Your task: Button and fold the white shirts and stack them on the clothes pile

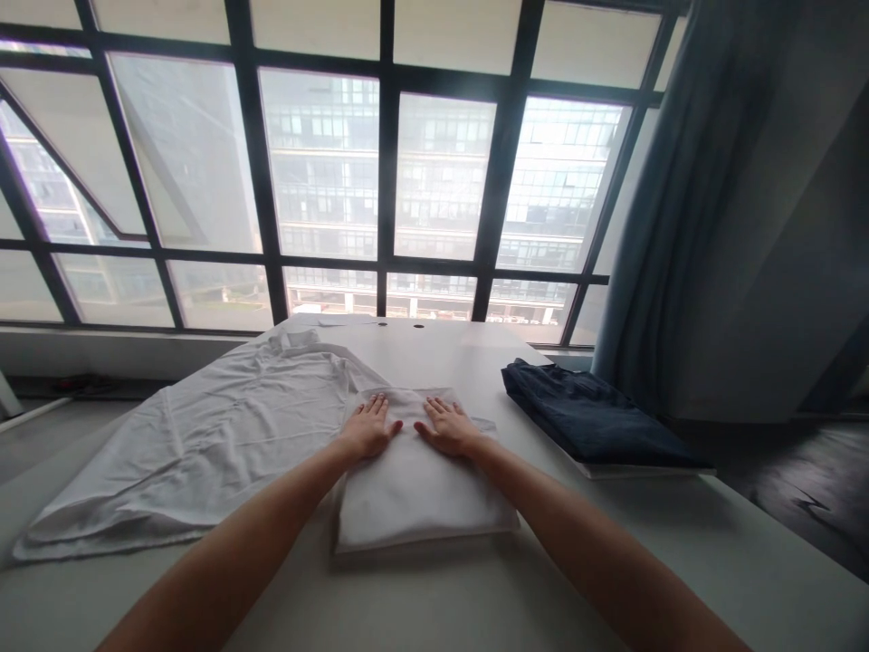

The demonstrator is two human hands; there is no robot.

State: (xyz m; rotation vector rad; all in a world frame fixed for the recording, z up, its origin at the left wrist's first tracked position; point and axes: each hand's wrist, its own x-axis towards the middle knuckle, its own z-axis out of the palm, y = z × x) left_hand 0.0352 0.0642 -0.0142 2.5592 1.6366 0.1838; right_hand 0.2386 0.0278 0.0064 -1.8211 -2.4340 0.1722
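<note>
A folded white cloth garment (421, 498) lies flat in front of me on the white table. My left hand (370, 426) rests palm down on its upper left part, fingers stretched away from me. On its upper right part my right hand (446, 426) lies flat in the same way, thumb pointing toward the left thumb. Both hands are open and grip nothing. To the left a larger white garment (237, 435) is spread out with many wrinkles, its right edge close to the folded one. Its exact kind cannot be made out.
At the right edge of the table (468, 344) sits a folded dark navy garment (590, 412) with something white beneath it. A wide window (326, 163) with black frames stands behind the table. A dark curtain (672, 226) hangs at the right.
</note>
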